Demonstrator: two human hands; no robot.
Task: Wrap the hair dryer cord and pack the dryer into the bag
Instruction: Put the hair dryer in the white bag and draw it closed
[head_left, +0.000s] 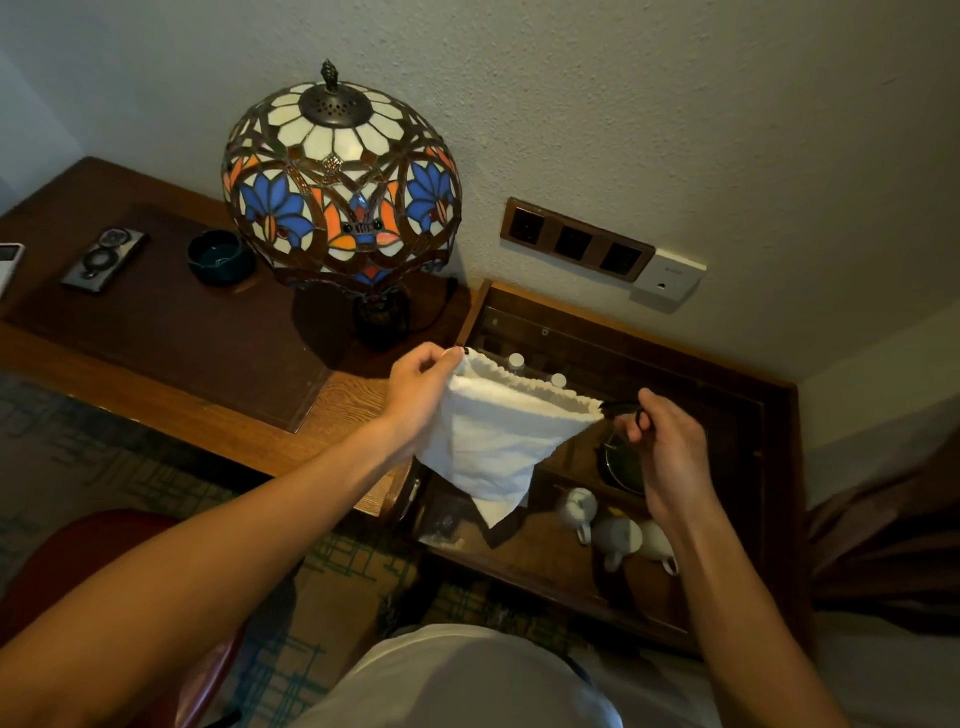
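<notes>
A white cloth drawstring bag (493, 436) hangs in the air between my two hands, above a low wooden shelf. Its top edge is gathered and stretched nearly straight. My left hand (421, 384) pinches the bag's left top corner. My right hand (665, 441) grips a dark drawstring (621, 410) at the bag's right corner. The bag bulges and sags to a point at the bottom. The hair dryer and its cord are not visible; whether they lie inside the bag cannot be told.
A stained-glass lamp (340, 176) stands on the wooden desk (171, 332) to the left, with a dark bowl (218, 257) and a remote (104, 257). Below the bag, the shelf (571, 551) holds white cups (618, 538), a teapot and bottles. Wall sockets (574, 241) sit above.
</notes>
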